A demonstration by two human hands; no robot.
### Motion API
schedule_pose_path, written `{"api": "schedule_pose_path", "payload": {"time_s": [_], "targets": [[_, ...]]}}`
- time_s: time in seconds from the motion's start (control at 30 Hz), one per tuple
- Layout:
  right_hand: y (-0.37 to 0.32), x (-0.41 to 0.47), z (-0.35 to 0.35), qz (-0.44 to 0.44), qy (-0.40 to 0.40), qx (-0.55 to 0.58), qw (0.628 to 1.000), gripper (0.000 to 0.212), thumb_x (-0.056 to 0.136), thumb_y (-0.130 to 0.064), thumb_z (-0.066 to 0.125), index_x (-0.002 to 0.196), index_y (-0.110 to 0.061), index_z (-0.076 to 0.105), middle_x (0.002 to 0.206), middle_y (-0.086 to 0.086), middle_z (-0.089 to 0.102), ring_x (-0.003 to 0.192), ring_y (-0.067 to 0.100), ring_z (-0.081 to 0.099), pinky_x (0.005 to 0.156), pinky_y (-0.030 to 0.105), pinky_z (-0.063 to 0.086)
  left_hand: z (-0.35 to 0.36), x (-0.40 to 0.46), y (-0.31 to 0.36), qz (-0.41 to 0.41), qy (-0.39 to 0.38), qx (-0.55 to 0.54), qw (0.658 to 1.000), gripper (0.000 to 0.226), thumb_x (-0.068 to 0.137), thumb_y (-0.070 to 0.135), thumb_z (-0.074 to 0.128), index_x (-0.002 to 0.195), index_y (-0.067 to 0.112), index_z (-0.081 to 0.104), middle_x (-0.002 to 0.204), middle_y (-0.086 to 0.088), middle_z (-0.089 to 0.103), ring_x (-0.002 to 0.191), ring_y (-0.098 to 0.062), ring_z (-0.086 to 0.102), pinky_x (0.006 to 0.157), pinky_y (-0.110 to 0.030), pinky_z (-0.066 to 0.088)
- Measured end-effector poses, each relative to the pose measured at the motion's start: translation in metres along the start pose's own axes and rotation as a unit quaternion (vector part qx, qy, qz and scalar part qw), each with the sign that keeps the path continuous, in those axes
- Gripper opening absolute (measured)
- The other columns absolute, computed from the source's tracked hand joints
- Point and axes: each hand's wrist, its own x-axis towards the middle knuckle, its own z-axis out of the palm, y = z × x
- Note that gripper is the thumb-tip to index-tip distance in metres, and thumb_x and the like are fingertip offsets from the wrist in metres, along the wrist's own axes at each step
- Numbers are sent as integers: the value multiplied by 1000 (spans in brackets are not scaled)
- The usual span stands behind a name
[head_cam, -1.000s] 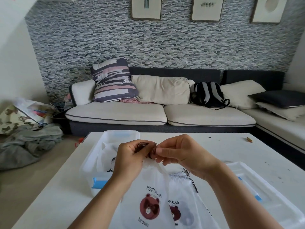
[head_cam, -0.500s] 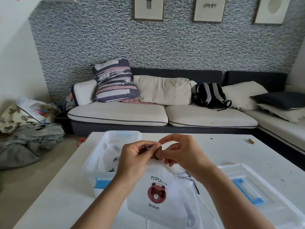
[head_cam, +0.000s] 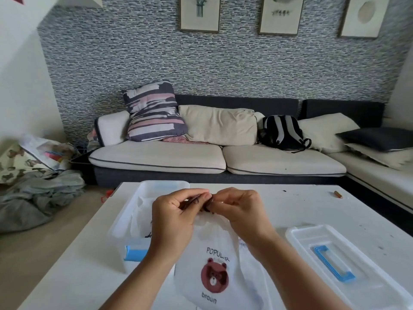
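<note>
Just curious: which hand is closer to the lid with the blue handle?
Right. The right hand is left of the lid; the left hand farther left; both pinch the bag.

There are two bare hands, one left hand (head_cam: 172,220) and one right hand (head_cam: 242,214), and one white fabric pouch with a brown bear print (head_cam: 214,253). One white table (head_cam: 290,209) carries one clear plastic storage box (head_cam: 143,193) and one clear plastic lid with a blue handle (head_cam: 312,233). Behind are one cream cushioned sofa (head_cam: 156,156), one black and grey backpack (head_cam: 281,133) and three framed pictures (head_cam: 199,13).

Sofa (head_cam: 161,156): cream seats, dark base.
Striped cushion (head_cam: 154,110): on the sofa's left end.
Backpack (head_cam: 282,133): mid-sofa, against the backrest.
Framed pictures (head_cam: 199,13): above the sofa.
Grey cloth heap (head_cam: 38,198): floor, left of the sofa.
</note>
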Motion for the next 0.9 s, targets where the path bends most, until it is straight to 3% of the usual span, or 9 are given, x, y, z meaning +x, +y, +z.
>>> {"api": "schedule_pose_path", "payload": {"time_s": [0.13, 0.3, 0.43, 0.6, 0.7, 0.77, 0.83, 0.9], "targets": [[0, -2, 6, 20, 23, 59, 998, 4, 80, 7, 75, 77, 5, 75, 74, 16, 75, 68, 22, 73, 63, 26, 56, 1, 1, -1, -43, 1, -46, 998, 17, 83, 7, 75, 83, 24, 78, 80, 4, 78, 77, -15, 75, 71, -22, 58], [3, 6, 6, -48, 54, -175, 982, 13, 76, -7, 77, 66, -14, 72, 66, -2, 74, 63, 6, 68, 60, 19, 50, 0, 2, -1, -36, -19, -20, 999, 21, 83, 4, 75, 82, 25, 78, 79, 7, 78, 76, -13, 75, 72, -23, 59], [6, 6, 5, -64, 51, -220, 972, 11, 75, -6, 73, 68, -11, 65, 60, -3, 71, 50, 1, 60, 49, 17, 45, -1, 2, -1, -26, -35, 4, 999, 24, 83, 2, 75, 82, 26, 78, 78, 9, 78, 75, -11, 75, 72, -20, 57], [3, 7, 3, -62, -2, -224, 973, 22, 79, -3, 66, 92, -19, 75, 71, -3, 75, 58, 14, 64, 55, 25, 51, -3, 2, -4, -34, -41, -4, 999, 24, 84, 2, 75, 83, 26, 79, 74, 4, 77, 66, -11, 71, 67, -22, 55], [4, 5, 5, -91, -3, -284, 955, 17, 72, -12, 63, 74, -19, 79, 66, 0, 72, 61, 21, 65, 58, 35, 54, -1, -3, -5, -26, -42, 0, 999, 46, 83, -6, 72, 78, 38, 80, 76, 5, 77, 68, -16, 70, 71, -25, 57], [3, 5, 6, -95, 11, -303, 948, 15, 71, -18, 63, 67, -19, 77, 62, -2, 70, 58, 18, 61, 57, 32, 52, 1, -5, -3, -8, -37, 19, 999, 56, 81, -9, 72, 76, 46, 77, 76, 9, 77, 70, -17, 71, 72, -24, 58], [0, 7, 4, -73, -2, -331, 941, 19, 78, -12, 64, 64, -23, 73, 57, -5, 66, 53, 12, 53, 52, 22, 43, 2, -5, -3, 12, -37, 35, 999, 52, 81, -10, 72, 81, 42, 76, 76, 10, 77, 68, -13, 70, 70, -24, 58], [-3, 11, -3, -22, -41, -335, 941, 16, 82, -11, 63, 70, -16, 73, 63, 1, 66, 59, 12, 49, 57, 30, 44, 2, -3, -3, 6, -49, 17, 999, 42, 82, -8, 72, 82, 34, 77, 74, 5, 76, 63, -13, 67, 68, -26, 56]]}}
